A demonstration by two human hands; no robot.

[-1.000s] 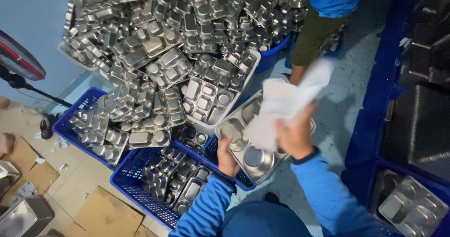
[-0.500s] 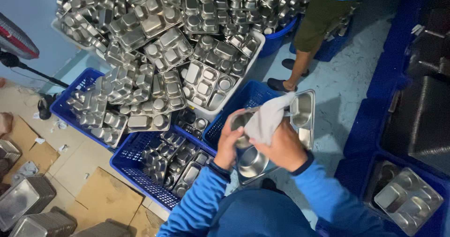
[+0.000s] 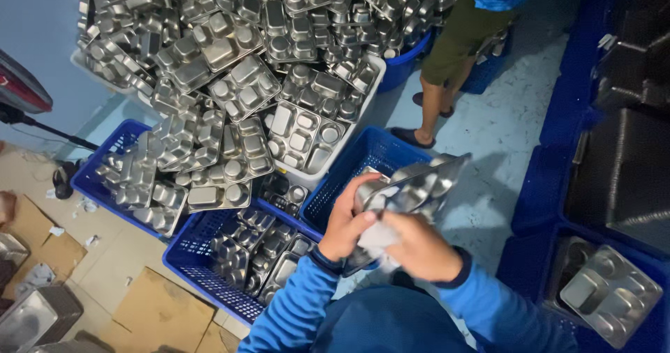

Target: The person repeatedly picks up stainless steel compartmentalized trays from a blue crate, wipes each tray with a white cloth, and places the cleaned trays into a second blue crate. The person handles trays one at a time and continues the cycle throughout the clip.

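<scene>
Left of the fingers: blue slatted plastic crates and a high heap of compartmented stainless-steel meal trays. Left hand, fingers curled shut on one compartmented steel tray, now tilted on edge rather than flat as before. Right hand, fingers closed on a white cloth, has moved from above to beneath the tray; wiping appears to be on the underside.

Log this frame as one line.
left hand: holds steel compartment tray | right hand: presses white cloth on it | below: blue crate
</scene>
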